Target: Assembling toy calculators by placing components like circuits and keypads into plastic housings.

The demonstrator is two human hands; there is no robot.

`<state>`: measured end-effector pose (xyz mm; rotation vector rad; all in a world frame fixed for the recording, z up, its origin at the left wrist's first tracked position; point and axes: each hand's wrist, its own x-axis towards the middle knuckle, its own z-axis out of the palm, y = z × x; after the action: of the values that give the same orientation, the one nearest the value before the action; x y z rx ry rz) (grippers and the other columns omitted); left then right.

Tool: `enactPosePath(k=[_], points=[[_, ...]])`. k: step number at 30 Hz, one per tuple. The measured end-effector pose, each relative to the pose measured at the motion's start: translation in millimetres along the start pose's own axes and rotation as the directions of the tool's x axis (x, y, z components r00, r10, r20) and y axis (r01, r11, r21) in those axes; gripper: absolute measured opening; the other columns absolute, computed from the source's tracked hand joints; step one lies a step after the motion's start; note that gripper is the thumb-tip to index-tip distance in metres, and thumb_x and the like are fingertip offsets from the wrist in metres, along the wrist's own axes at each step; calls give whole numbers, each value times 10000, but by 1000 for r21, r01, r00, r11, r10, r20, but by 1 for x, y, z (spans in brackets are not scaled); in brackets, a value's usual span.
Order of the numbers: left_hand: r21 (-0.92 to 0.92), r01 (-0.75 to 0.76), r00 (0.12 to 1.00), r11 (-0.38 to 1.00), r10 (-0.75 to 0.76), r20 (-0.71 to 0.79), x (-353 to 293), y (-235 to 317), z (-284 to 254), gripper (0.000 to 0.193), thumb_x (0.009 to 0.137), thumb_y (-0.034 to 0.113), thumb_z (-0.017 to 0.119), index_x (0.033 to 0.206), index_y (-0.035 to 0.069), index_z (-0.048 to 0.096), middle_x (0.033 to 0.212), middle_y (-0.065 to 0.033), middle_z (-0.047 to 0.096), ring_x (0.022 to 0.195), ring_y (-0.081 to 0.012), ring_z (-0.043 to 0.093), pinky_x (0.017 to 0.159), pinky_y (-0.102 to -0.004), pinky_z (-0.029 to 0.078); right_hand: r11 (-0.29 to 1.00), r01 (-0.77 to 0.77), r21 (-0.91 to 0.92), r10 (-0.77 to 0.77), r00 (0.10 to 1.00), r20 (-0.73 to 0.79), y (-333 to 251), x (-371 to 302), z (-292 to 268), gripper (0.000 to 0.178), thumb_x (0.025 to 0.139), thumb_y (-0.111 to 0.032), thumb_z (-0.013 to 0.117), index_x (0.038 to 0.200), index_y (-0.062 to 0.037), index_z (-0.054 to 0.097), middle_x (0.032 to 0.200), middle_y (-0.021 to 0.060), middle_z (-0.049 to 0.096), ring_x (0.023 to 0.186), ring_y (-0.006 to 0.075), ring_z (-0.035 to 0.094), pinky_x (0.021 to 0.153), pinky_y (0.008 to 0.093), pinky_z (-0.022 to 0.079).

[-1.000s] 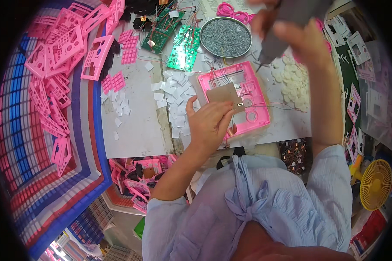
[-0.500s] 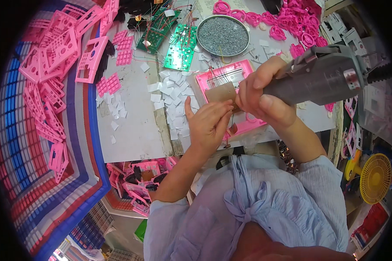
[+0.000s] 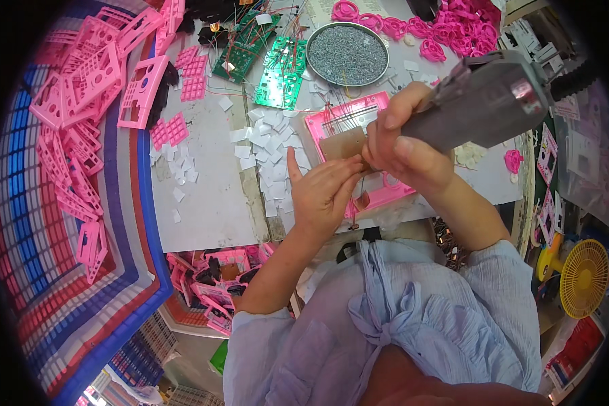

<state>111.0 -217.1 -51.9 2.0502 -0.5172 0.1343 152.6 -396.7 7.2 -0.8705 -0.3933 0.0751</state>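
Observation:
My right hand (image 3: 413, 145) grips a grey power screwdriver (image 3: 477, 101), its body slanting up to the right. The tool's working end is hidden behind my fingers. Below it, a brown circuit board (image 3: 340, 144) lies in an open pink plastic casing (image 3: 379, 101), with thin wires at its far side. My left hand (image 3: 325, 189) rests at the board's near edge. Its thumb and front fingertips are drawn together beside my right hand, while one finger sticks out to the left. Whatever is between those fingertips is hidden.
A round tray (image 3: 347, 54) of small metal screws stands beyond the casing. Green circuit boards (image 3: 281, 74) with wires and white square pieces (image 3: 272, 152) lie left of it. Pink rings (image 3: 453, 30) are heaped at far right, pink casings (image 3: 81, 81) at left. A yellow fan (image 3: 584, 278) stands right.
The screwdriver's rear end has swung slightly away and to the left, tilting in my right hand. My left hand and the casing have hardly moved.

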Motion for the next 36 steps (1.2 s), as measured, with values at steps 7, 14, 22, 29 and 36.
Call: enactPosePath(k=[7,14,22,29,36], points=[[132,-82,994,988,71,86,3,7,-3,42,903,116,647,929,85,652,999,-29,744,915,-194,704,1186,-577,80,914,50,-403,-58,998,-8,1,17,-14,202,907,-79,624,1035,-48,471,696,29,507,543,86,445,508,265,384],[197,-173,983,965,157,95,4,4,-3,86,891,132,664,852,90,600,994,-15,739,864,-178,698,1130,-539,213,869,43,-492,-36,999,23,12,20,-17,218,913,-88,627,988,-67,423,686,48,502,549,102,441,513,270,397],[118,-104,993,988,96,68,0,6,-4,108,882,152,678,822,94,611,999,-24,740,844,-196,693,1131,-551,186,777,135,-615,-61,988,140,25,15,-20,234,873,-29,644,983,-75,443,743,56,528,623,104,494,536,263,422],[53,-20,998,998,17,58,7,11,-9,47,877,131,689,896,90,676,1033,-32,746,898,-190,713,1172,-616,93,990,43,-137,-25,991,134,-13,25,2,190,884,-55,634,1045,-18,539,791,50,579,630,97,521,569,253,443],[-22,-13,1000,1000,14,9,12,17,-9,53,860,99,711,911,84,708,941,-14,749,831,-190,712,1175,-625,88,990,129,-53,-118,977,178,-11,11,10,255,896,-110,625,1052,-2,455,686,53,507,546,104,489,486,268,414]])
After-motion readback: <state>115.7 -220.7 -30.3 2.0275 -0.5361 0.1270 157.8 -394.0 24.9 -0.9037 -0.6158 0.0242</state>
